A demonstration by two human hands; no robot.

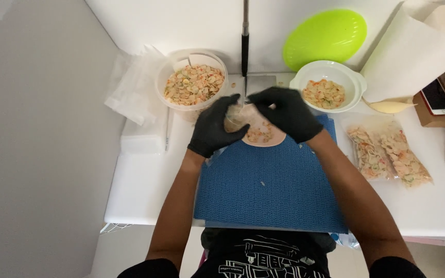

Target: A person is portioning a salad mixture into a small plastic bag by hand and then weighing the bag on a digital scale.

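Two gloved hands, left and right, fingers clamped on one clear bag above blue mat; two pasta bowls beyond mat, two filled bags right of it; white table, grey floor

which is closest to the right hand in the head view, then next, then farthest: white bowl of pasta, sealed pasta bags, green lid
From the right hand:
1. White bowl of pasta, just to its right, behind.
2. Sealed pasta bags, farther right on the table.
3. Green lid, against the back wall.
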